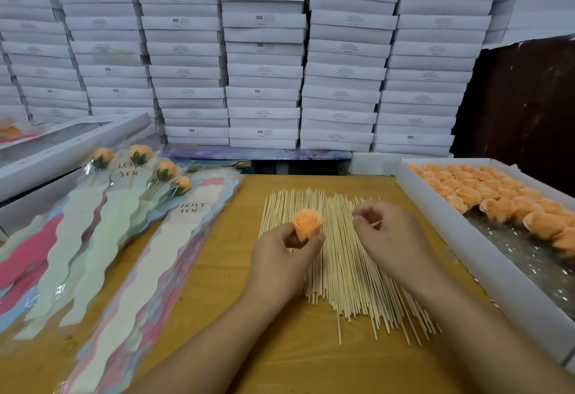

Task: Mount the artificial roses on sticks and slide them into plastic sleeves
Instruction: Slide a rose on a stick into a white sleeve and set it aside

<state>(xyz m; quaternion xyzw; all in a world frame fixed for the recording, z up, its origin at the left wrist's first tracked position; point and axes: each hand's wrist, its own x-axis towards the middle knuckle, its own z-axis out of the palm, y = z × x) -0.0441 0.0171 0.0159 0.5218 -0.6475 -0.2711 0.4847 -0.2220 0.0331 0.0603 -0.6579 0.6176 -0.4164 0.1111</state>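
Note:
My left hand (284, 252) pinches an orange artificial rose (308, 225) by its base, bloom up, above a spread pile of thin wooden sticks (342, 269) on the yellow table. My right hand (385, 232) hovers over the same pile with fingers curled, pinching the tip of one stick (376, 223). To the left lies a stack of empty plastic sleeves (174, 256) printed "LOVE YOU". Further left, several finished roses in sleeves (137, 169) lie fanned out.
A white tray (485, 256) at the right holds several loose orange roses (485, 194) on crinkled film. Stacked white boxes (264, 60) form a wall behind the table. A long white box (71, 141) lies at the far left. Bare tabletop (280, 347) shows near me.

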